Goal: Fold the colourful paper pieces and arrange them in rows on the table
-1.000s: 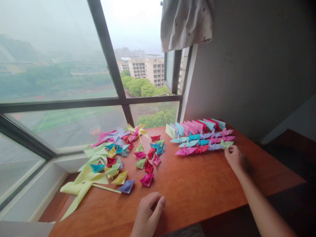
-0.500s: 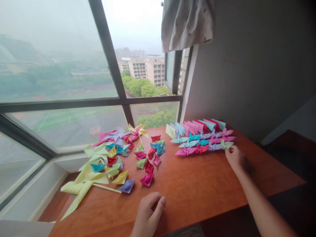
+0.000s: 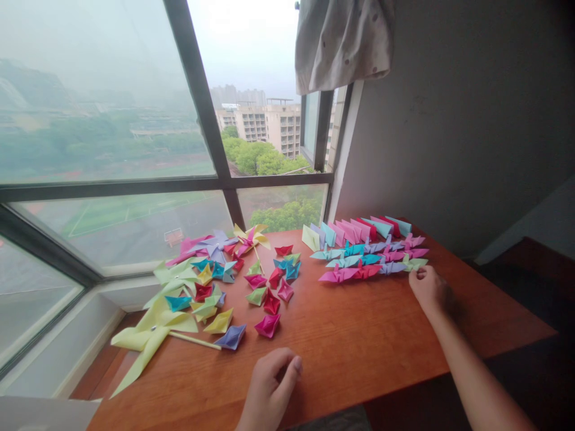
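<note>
A: ok so how far along does this look to you?

B: crane side is pretty much done imo. The cranes (image 3: 338, 275) sit in close-set rows on the tabletop (image 3: 350, 341), with a line of folded papers (image 3: 350, 231) standing behind them. The green crane (image 3: 414, 262) is at the right end of the front row, roughly in line with its neighbours.

A: is the right hand (image 3: 429, 291) actually holding that one?

B: grip's narrow and right at its near edge. Can't tell if it's pinched or just touched, so I'd call that crane in place but the hand not yet clear of it.

A: and the left hand (image 3: 271, 383)?

B: down by the near edge of the tabletop, loosely curled, nothing visible in it. Can't see inside tho, so no idea how closed that grip is.

A: anything left, then?

B: the left side is way looser, so if anything's unfinished I'd bet there. Boats (image 3: 268, 325) sit in scattered bunches, no straight rows, and the pinwheels (image 3: 215, 244) overlap beside them. The yellow pinwheel's (image 3: 153, 330) stick ends right by the purple boat (image 3: 232, 338).
</note>
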A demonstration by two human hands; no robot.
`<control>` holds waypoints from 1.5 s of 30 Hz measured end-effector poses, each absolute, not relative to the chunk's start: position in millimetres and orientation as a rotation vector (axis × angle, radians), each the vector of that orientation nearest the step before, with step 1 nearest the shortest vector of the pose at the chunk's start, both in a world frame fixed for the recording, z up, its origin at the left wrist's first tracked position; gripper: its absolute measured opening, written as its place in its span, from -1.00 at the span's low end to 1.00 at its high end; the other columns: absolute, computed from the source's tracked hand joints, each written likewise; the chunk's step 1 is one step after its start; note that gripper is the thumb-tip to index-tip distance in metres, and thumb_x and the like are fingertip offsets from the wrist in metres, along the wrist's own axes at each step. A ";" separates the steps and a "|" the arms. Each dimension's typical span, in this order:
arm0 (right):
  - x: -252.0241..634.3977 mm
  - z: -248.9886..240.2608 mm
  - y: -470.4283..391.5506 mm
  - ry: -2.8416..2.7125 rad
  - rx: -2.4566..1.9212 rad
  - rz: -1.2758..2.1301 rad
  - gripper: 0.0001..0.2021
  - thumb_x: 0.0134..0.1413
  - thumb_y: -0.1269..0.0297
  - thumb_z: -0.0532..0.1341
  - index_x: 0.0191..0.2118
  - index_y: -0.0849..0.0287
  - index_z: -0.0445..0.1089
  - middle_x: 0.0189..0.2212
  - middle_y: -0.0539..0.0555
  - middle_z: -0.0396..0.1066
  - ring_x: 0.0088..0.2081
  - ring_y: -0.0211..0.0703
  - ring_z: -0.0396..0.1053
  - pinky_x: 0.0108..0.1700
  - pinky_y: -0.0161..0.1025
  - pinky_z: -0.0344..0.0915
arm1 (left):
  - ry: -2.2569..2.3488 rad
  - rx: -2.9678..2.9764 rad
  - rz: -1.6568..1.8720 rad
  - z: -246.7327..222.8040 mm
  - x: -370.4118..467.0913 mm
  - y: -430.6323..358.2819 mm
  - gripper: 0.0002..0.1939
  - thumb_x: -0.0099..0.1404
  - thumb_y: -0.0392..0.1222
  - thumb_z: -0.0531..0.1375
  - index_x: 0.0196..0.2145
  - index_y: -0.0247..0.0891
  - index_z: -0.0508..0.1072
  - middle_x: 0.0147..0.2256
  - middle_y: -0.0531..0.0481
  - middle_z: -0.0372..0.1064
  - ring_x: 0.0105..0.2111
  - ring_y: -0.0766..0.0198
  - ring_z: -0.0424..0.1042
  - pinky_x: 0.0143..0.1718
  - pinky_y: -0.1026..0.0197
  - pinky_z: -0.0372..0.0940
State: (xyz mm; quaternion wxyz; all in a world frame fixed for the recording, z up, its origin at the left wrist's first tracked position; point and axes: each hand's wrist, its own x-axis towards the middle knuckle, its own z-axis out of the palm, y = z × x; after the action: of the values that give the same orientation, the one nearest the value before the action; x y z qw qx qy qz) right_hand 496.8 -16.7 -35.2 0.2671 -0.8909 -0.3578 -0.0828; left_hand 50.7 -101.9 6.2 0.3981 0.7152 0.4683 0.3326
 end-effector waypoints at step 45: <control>246.2 -30.8 -48.3 -1.613 -1.472 0.515 -0.79 0.14 0.27 0.09 -0.31 0.13 0.49 -0.40 0.08 0.51 -0.40 -0.12 0.46 -0.31 -0.26 0.39 | 1.960 2.135 0.611 75.2 0.4 153.4 -0.76 0.38 -0.16 0.16 -0.06 -0.31 0.47 -0.08 -0.15 0.45 -0.11 0.05 0.47 -0.11 0.02 0.38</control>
State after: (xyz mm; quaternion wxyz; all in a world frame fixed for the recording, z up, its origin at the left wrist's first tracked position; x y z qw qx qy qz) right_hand 246.2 -48.3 -30.8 0.4339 -0.5911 -0.6477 0.2068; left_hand 0.4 153.4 75.2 0.0898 0.7179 0.6591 0.2055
